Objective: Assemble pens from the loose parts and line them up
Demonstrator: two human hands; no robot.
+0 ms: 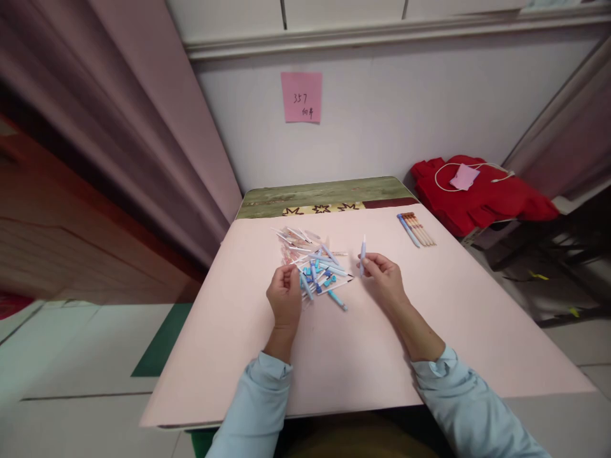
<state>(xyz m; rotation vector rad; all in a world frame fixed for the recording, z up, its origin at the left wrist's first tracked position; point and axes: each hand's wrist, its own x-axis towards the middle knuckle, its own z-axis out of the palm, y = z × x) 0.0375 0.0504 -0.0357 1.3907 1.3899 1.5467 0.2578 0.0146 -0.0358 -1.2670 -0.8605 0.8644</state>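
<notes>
My right hand point(386, 277) pinches a light blue pen barrel point(363, 253) and holds it upright, with its pale narrow end pointing up. My left hand point(285, 294) is closed at the left edge of a heap of pen parts; its fingertips hide what they grip, if anything. In the heap lie thin white refills point(335, 287) with dark tips, pale blue barrels point(333, 268), small bright blue pieces point(314, 271) and clear pinkish parts point(289, 254). One blue piece point(337, 300) lies at the near side of the heap.
A row of several pens point(418, 230), blue and beige with brown ends, lies at the table's back right. Pink covering point(358, 362) spreads over the table point(315, 191). Red cloth point(477, 197) with a white cable is beyond the right edge. A pink note point(301, 97) hangs on the wall.
</notes>
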